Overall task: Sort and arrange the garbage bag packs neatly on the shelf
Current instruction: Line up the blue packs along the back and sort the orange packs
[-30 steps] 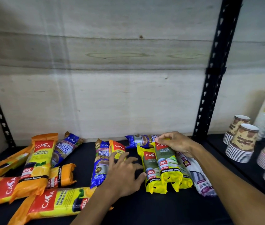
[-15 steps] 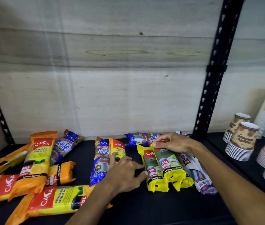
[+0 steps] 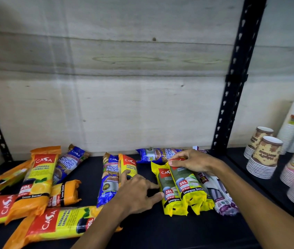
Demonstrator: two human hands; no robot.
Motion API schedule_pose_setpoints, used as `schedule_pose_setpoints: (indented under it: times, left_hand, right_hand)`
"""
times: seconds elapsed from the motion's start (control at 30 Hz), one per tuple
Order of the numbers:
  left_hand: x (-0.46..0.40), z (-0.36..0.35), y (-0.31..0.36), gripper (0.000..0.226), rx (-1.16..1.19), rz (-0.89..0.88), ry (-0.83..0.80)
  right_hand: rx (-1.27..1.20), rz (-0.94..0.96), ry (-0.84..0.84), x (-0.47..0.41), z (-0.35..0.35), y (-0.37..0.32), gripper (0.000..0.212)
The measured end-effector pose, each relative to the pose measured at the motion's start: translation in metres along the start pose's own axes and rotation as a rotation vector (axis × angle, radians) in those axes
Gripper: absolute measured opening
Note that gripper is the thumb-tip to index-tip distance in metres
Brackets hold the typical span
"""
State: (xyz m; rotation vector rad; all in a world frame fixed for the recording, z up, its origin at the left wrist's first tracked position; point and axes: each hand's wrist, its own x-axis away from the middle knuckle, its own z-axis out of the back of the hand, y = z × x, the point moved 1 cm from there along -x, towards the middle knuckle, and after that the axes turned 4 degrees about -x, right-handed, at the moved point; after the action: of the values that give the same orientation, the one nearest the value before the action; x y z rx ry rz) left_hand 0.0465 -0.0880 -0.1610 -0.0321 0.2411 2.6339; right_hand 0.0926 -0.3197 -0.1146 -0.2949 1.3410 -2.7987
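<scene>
Dim, even light — soft blur, wide-angle bowing at edges

Just the one view here, a wide-angle camera worn on the head, and it looked forward and slightly down onto a dark flat shelf board (image 3: 151,230) from close up. It faced the pale wooden back panel (image 3: 124,108) pretty much straight on, with a black perforated metal upright (image 3: 236,83) right of centre. Both forearms came in from the bottom edge, so everything sat within arm's reach.
</scene>
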Motion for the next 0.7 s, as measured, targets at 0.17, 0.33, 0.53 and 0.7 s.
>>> schedule_pose_setpoints:
  times: [0.17,0.33,0.53,0.7]
  left_hand:
    - [0.003,0.003,0.002,0.057,0.037,-0.004,-0.011]
    - [0.005,0.006,0.002,0.053,0.054,-0.005,0.006]
    - [0.014,0.019,-0.017,0.044,0.112,0.038,0.102]
    - [0.029,0.039,-0.049,0.041,0.154,0.169,0.214]
  right_hand:
    - [0.0,-0.012,0.001,0.001,-0.001,-0.001,0.033]
    - [0.007,-0.002,0.028,0.002,-0.001,-0.001,0.03]
    - [0.139,0.025,0.176,0.001,0.0,-0.014,0.035]
    - [0.301,0.118,0.313,0.002,-0.019,-0.048,0.033]
